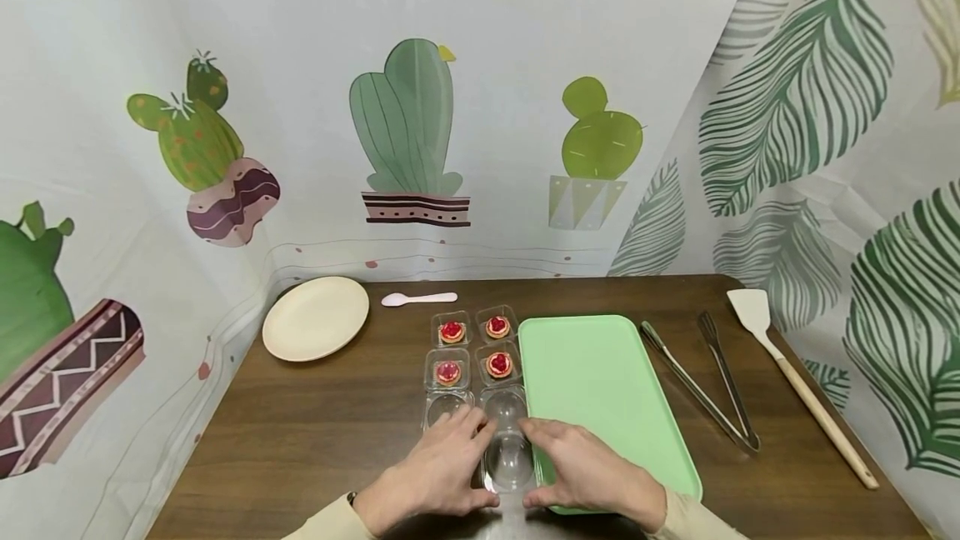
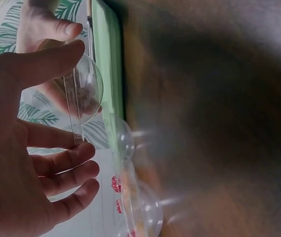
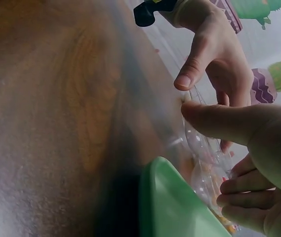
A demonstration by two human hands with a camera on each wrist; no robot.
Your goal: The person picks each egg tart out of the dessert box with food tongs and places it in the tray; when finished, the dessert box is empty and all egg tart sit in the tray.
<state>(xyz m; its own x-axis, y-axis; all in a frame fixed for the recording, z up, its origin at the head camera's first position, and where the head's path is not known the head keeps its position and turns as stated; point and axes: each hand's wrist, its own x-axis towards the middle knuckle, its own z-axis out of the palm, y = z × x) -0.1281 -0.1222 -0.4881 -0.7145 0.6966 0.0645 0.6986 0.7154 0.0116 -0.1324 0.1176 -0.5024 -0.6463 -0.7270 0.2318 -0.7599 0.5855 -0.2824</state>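
Observation:
Low over the near part of the table, a clear domed plastic lid [image 1: 508, 463] sits between the two hands. My left hand [image 1: 438, 467] holds its left side, thumb at the near end and fingertips on the farther rim [image 2: 80, 138]. From the other side my right hand [image 1: 588, 467] holds it, the thumb [image 3: 194, 111] and fingers spread along the edge. Beyond it stand clear square containers, each with a small red-topped tart [image 1: 498, 363]; two further clear domes [image 1: 504, 408] lie right in front of these. Part of the left dome is hidden behind my left hand.
A light green tray [image 1: 600, 390] lies beneath and beside the right hand. Metal tongs [image 1: 697, 394] and a white spatula with a wooden handle [image 1: 795, 382] lie to its right. At the back left are a cream plate [image 1: 316, 319] and a pale pink spoon [image 1: 420, 299].

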